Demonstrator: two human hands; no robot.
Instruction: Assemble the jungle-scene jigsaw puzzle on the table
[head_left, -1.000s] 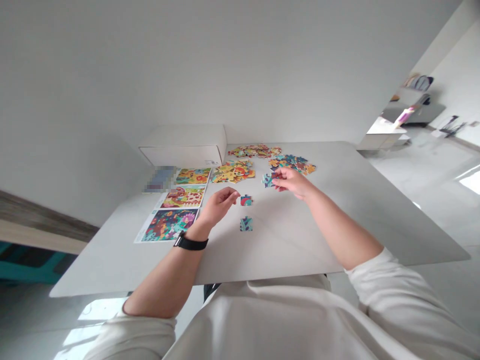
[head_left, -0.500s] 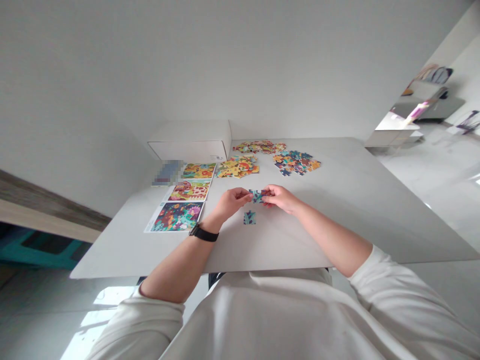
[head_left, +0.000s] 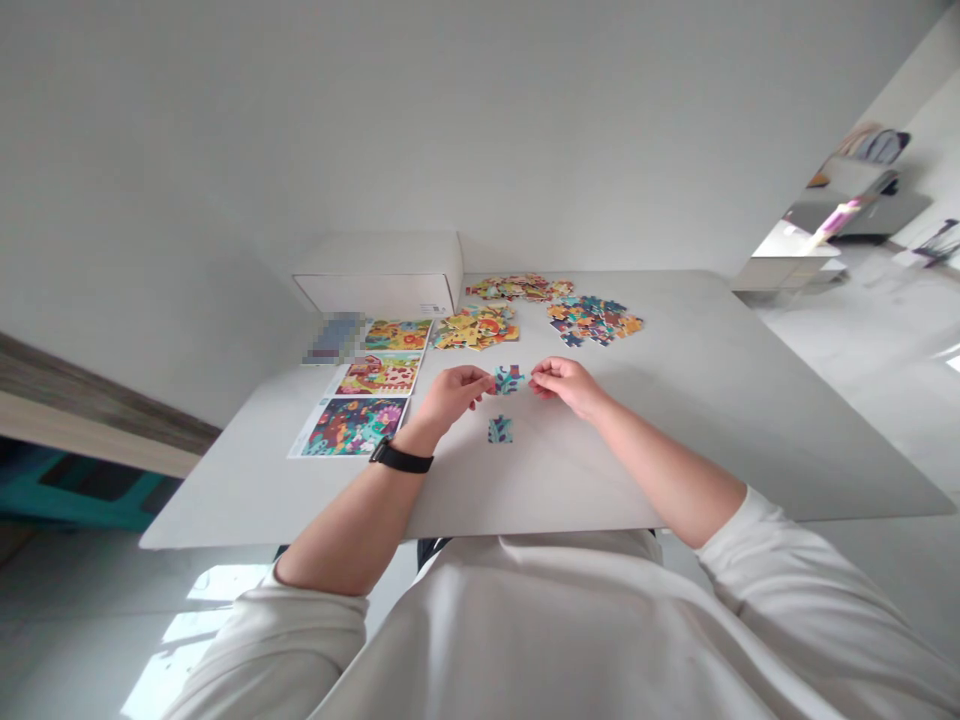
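My left hand (head_left: 459,393) pinches the left edge of a teal and purple jigsaw puzzle piece (head_left: 509,379) over the table. Just right of that piece, apart from it, is my right hand (head_left: 564,384), its fingers closed together; whether anything small sits in them is hidden. A second teal puzzle piece (head_left: 500,430) lies flat on the table below the held one. Farther back are a blue and orange heap of puzzle pieces (head_left: 595,320), a yellow heap (head_left: 477,327) and a red and yellow heap (head_left: 521,288).
A sheet with three coloured pictures (head_left: 355,426) lies left of my left hand. Behind it stands a white box (head_left: 375,292) against the wall, with a blurred-out flat item (head_left: 332,338) in front. The table's near edge runs close to my body.
My right hand has come off the puzzle piece and shifted slightly right. My left hand keeps hold of the piece, which has moved a little left.
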